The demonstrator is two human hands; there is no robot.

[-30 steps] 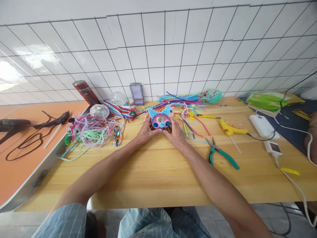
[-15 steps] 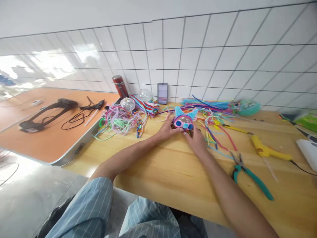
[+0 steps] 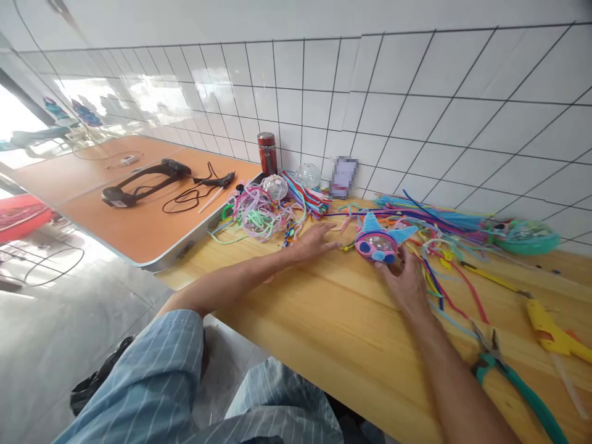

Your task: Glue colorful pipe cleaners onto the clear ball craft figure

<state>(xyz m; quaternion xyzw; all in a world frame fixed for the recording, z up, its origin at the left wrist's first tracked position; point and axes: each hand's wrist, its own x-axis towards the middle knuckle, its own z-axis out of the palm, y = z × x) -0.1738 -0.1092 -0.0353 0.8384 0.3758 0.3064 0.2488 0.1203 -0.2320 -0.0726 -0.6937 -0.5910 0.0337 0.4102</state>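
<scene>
A small animal head point(image 3: 378, 245) made from a clear ball and pipe cleaners stands on the wooden table. It has blue pointed ears, a pink band and goggle-like dark blue eyes. My right hand point(image 3: 404, 277) grips it from the right side, thumb at its lower front. To its left, apart from it, my left hand point(image 3: 315, 242) is open with fingers stretched out over the table. Beyond that hand lies a tangle of pink and green pipe cleaners point(image 3: 259, 219).
Pipe cleaner bundles point(image 3: 430, 213) lie along the tiled wall, near a phone point(image 3: 343, 177) and a red flask point(image 3: 267, 153). Green-handled pliers point(image 3: 497, 361) and a yellow glue gun point(image 3: 550, 327) lie at right. A black strapped device point(image 3: 145, 182) rests on the orange table point(image 3: 139, 231).
My left hand has let go of the animal head and moved left of it. My right hand still holds it. The view has turned to the left.
</scene>
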